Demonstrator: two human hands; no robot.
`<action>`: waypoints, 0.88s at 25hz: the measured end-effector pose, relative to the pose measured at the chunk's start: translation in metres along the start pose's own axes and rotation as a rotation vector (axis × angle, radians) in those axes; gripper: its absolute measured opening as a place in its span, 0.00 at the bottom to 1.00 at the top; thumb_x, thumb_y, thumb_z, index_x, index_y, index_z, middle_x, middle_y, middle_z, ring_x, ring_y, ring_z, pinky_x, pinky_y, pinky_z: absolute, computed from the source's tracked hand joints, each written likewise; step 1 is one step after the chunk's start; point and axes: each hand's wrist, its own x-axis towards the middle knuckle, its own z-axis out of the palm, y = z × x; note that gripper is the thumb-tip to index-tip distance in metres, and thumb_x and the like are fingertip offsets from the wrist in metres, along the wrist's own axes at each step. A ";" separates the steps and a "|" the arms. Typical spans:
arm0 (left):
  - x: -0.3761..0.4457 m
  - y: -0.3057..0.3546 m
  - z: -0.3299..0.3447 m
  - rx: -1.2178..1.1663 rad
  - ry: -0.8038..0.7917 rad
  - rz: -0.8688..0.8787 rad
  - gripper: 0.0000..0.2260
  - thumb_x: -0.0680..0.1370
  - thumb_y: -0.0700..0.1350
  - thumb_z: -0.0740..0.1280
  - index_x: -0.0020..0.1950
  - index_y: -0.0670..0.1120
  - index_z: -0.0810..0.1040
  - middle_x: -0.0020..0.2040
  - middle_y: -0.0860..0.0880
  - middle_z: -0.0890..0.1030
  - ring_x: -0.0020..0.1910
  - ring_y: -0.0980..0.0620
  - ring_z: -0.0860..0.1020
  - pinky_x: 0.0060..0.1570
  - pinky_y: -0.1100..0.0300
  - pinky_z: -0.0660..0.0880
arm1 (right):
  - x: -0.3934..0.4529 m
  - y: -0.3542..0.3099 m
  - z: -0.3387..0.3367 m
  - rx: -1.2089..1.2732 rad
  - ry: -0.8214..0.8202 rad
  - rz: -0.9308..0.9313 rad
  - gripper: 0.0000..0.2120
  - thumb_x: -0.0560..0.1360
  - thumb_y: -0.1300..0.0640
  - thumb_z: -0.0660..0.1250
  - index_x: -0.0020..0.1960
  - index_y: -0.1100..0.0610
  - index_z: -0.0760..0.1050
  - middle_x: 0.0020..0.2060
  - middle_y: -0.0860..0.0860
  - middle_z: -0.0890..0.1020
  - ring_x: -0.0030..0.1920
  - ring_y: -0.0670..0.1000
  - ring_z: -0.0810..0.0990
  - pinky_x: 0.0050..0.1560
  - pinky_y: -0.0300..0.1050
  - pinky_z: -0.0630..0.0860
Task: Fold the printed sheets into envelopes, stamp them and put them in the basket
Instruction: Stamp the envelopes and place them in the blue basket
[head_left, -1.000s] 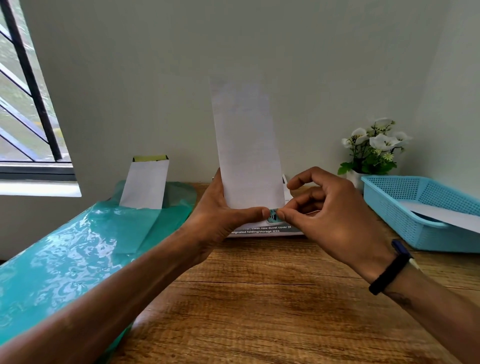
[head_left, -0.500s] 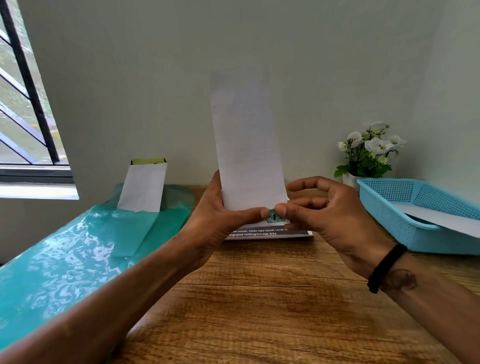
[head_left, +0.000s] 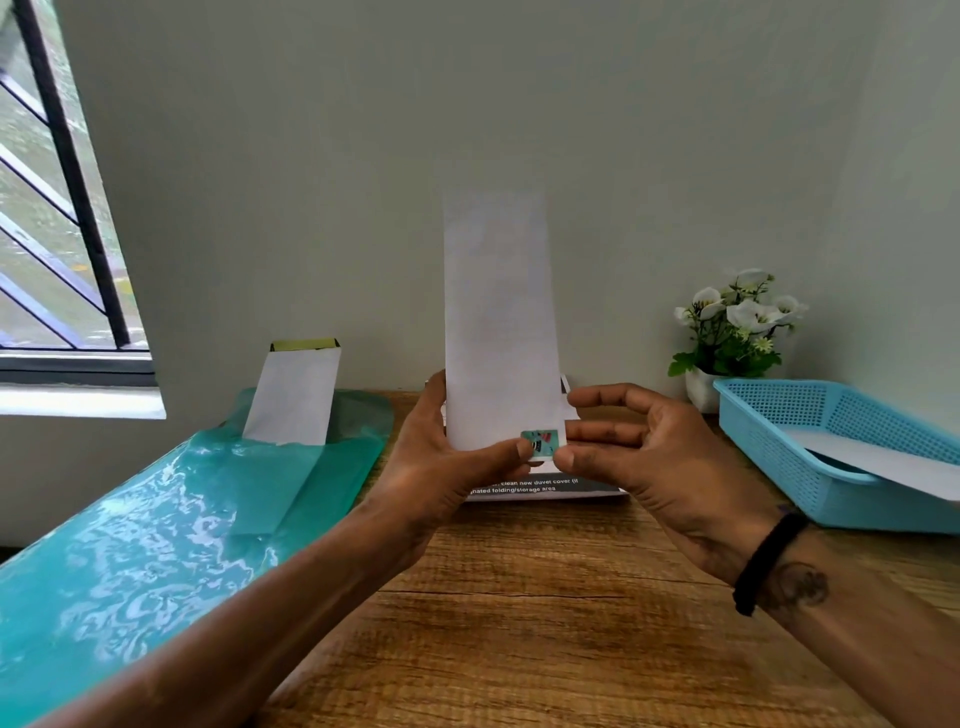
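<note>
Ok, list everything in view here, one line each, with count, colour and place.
envelope: one, white, held upright in both hands
stamp: one, teal, envelope's lower right corner
printed sheets: stack, white with a black band, flat behind the hands
basket: one, light blue, right, white paper inside
plant: one, white flowers, white pot, by the wall
plastic sheet: one, teal, left
envelope pack: one, white, standing at the wall
window: one, black bars, left
table: one, brown wood
wristband: one, black, right wrist
left hand: grips the envelope
right hand: thumb at the stamp
</note>
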 end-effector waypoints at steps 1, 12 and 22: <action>-0.001 0.000 0.001 0.000 -0.011 -0.002 0.37 0.68 0.40 0.82 0.72 0.57 0.70 0.64 0.51 0.79 0.65 0.45 0.80 0.58 0.42 0.83 | 0.001 0.001 0.000 -0.011 0.011 -0.001 0.27 0.66 0.70 0.80 0.61 0.52 0.81 0.50 0.53 0.90 0.51 0.50 0.89 0.51 0.49 0.86; -0.006 0.004 0.007 0.020 -0.027 -0.003 0.40 0.67 0.51 0.81 0.75 0.61 0.66 0.66 0.53 0.79 0.63 0.48 0.81 0.59 0.48 0.83 | 0.004 0.008 -0.001 0.004 0.030 -0.033 0.24 0.68 0.61 0.81 0.62 0.48 0.80 0.50 0.55 0.89 0.51 0.54 0.89 0.56 0.54 0.84; -0.006 0.005 0.007 0.004 0.000 -0.022 0.33 0.75 0.41 0.77 0.74 0.59 0.66 0.65 0.49 0.79 0.61 0.46 0.83 0.55 0.47 0.84 | 0.003 -0.003 -0.006 -0.003 -0.057 0.033 0.29 0.69 0.70 0.79 0.65 0.51 0.79 0.52 0.53 0.89 0.54 0.52 0.88 0.53 0.52 0.86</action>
